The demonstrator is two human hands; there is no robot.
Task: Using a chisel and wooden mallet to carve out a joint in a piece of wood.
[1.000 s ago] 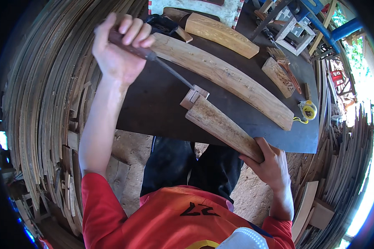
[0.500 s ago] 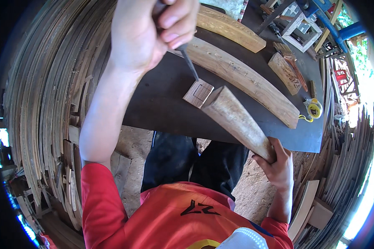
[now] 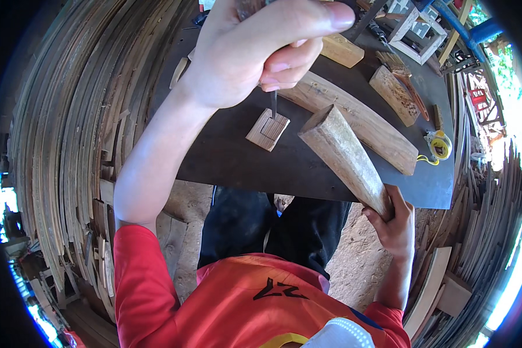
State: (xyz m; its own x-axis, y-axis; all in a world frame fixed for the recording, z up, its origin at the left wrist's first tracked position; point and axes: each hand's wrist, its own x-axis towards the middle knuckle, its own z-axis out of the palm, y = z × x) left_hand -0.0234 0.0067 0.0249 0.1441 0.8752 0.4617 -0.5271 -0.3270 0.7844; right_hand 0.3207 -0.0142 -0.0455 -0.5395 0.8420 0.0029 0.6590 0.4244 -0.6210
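My left hand (image 3: 255, 55) has come up close under the camera since a moment ago, and it stays closed around the handle of a chisel (image 3: 274, 104), of which only the thin metal shank shows below my fingers. A second back the tool lay at a slant across the dark table (image 3: 226, 156); now it stands nearly upright, its tip resting on a small square wooden block (image 3: 267, 129) that lies toward the table's near edge, left of its middle. The block shows a shallow cut outline on its top face.

My right hand (image 3: 392, 223) grips the narrow end of a tapered wooden mallet (image 3: 345, 158) just past the near edge. The mallet has swung up too: earlier it lay almost flat beside the block, and now its broad end is lifted and sits just to the right of the block, clear of the chisel.

From that, I judge the chisel is seated on the marked line and the club is poised to strike, so the cutting of the recess is at the setting-up stroke rather than finished.

Behind the block, a long curved plank (image 3: 359, 124) runs across the table toward the right edge, where a yellow tape measure (image 3: 440, 145) sits. Shorter offcuts lie near the far edge.
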